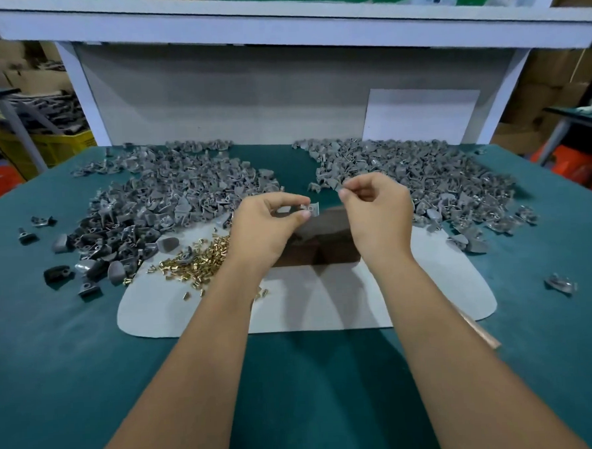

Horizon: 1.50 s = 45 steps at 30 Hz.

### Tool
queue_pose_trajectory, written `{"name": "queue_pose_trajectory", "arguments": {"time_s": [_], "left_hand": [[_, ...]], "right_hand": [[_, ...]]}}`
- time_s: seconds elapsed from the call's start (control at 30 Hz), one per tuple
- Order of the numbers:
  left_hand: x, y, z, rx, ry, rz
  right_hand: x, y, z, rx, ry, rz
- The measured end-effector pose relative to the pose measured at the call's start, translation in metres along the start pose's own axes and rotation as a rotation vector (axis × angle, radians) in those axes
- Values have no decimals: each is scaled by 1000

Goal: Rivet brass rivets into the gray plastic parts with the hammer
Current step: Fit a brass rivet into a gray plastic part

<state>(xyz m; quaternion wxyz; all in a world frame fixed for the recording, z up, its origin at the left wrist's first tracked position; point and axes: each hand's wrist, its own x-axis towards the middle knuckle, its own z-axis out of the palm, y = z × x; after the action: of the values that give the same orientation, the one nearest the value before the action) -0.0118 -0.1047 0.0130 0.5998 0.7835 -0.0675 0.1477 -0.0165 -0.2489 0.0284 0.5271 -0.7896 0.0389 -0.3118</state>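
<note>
My left hand (267, 225) pinches a small gray plastic part (309, 209) between thumb and fingers, above a dark brown block (323, 243). Just to its right, my right hand (376, 209) has thumb and forefinger pressed together at about (341, 191); what they pinch is too small to make out. A heap of brass rivets (197, 260) lies on the white mat (309, 306), left of my left wrist. Large piles of gray plastic parts lie behind at the left (169, 196) and at the right (433, 179). A copper-coloured handle (482, 331) shows beside my right forearm; no hammer head is visible.
The green table (296, 378) carries stray gray parts at the far left (67, 267) and at the right edge (561, 284). A white shelf frame (294, 28) and a gray back panel (247, 100) close off the rear. Yellow and orange crates stand beyond the table.
</note>
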Motion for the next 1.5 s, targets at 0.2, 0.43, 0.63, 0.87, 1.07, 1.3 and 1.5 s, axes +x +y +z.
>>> {"name": "queue_pose_trajectory", "arguments": {"time_s": [0.2,0.43,0.63,0.87,1.07,1.3,1.5], "left_hand": [[-1,-11,3,109,-44,-19],[0,-17,3,142,-104,70],[1,-20,4,116,-119,65],[0,-22,4,102,-101,57],[0,-23,4,107,-98,88],[-1,-23,7,38,-82,57],[-4,-22,10,2,-56,25]], "right_hand": [[-8,15,3,-2,-90,-8],[-14,17,10,72,-246,-105],[-11,18,12,69,-311,-115],[-7,20,11,44,-309,-94],[-6,18,14,-52,-340,-138],[-3,6,16,-400,-418,-347],[-7,11,19,-406,-373,-355]]}}
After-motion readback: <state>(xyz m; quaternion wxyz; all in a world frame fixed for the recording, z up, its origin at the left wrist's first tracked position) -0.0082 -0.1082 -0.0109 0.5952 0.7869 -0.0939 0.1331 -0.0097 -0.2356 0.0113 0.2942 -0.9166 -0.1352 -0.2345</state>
